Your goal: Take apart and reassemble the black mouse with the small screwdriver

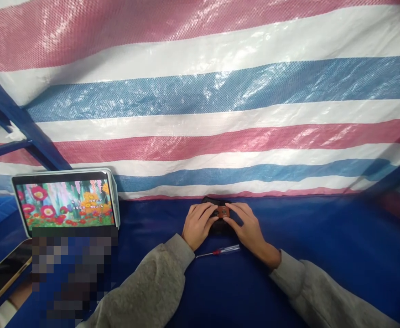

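Observation:
Both hands meet over a small black object point(216, 229) at the far side of the blue surface. A small flat reddish-brown piece point(224, 211) with dark markings sits between them, above the black object. My right hand point(246, 225) is closed on the brown piece, thumb at its near edge and fingers at its far edge. My left hand point(200, 222) has its thumb and fingertips closed at the piece's left side; fingers partly hide what they grip. A screwdriver point(220, 250) with a clear and red handle lies just below, touched by neither palm.
At the left stands a tablet point(66, 205) in a light case, showing flowers. Another person's hand point(22, 291) is near a phone point(4, 273) at the lower left, partly blurred out. A striped sheet point(206, 95) hangs behind the blue surface point(323, 246); blue metal bars point(32, 123) rise at left.

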A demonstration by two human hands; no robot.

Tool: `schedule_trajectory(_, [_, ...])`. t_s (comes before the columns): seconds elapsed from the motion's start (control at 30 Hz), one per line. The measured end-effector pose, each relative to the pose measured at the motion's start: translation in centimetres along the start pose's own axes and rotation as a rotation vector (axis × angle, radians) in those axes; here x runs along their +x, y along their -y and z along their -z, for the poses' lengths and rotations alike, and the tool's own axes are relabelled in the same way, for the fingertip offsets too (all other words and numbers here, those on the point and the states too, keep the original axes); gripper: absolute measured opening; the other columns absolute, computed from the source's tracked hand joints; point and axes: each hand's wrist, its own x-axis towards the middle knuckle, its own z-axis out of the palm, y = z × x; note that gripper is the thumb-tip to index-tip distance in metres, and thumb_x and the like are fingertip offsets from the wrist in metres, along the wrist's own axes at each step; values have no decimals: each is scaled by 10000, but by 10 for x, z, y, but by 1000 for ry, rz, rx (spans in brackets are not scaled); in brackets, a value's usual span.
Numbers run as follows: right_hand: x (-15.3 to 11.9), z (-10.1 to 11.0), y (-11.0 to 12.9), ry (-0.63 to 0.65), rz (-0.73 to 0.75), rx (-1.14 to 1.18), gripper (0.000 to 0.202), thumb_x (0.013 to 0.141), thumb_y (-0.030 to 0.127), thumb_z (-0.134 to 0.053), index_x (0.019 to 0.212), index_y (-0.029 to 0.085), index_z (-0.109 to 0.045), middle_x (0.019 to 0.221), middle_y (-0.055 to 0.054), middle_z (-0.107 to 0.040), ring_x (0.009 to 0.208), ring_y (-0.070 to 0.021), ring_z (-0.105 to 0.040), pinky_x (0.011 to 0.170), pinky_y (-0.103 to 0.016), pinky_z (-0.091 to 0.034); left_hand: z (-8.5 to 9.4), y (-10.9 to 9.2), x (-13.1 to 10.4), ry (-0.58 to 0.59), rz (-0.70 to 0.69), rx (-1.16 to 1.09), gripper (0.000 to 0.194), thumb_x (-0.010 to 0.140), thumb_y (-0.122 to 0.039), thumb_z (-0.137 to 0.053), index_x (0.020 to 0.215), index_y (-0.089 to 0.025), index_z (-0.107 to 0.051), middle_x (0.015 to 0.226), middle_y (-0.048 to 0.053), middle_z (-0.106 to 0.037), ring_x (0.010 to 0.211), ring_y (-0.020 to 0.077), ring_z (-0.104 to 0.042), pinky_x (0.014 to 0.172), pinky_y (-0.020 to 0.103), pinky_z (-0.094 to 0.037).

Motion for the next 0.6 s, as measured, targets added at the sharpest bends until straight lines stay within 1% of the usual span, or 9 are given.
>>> schedule_trajectory(0.13, [-1,0,1,-21,-59,-1,348,886,402,-567,1196,258,-631,1054,-83,-667,993,-244,-601,892,-424,-490,-1,3,-1,17,12,-76,353,976,-309,-496,1317,-219,-506,1245,98,-604,1135,215,-576,946,383,-472])
schedule_trajectory(0.33, [-3,0,3,-36,-24,19,343,886,372,-580,1204,250,-617,1029,-74,-689,955,-233,-623,868,-405,-495,-1,5,-2,-20,-15,-85,351,970,-186,-492,1305,-283,-533,1274,65,-592,1111,195,-584,921,363,-514])
schedule_trajectory(0.5, [-4,1,4,-43,6,29,329,882,362,-588,1185,241,-626,1038,-75,-704,950,-232,-640,862,-403,-500,-3,9,-8,3,-33,-115,423,971,-122,-446,1342,-319,-498,1311,53,-554,1115,180,-579,906,349,-561])
schedule_trajectory(0.6, [-4,2,6,-28,-17,48,330,885,381,-574,1176,240,-636,1046,-80,-703,960,-235,-646,868,-399,-510,-3,11,-11,19,-30,-154,433,981,-113,-397,1349,-318,-494,1332,56,-526,1128,182,-578,900,346,-580])
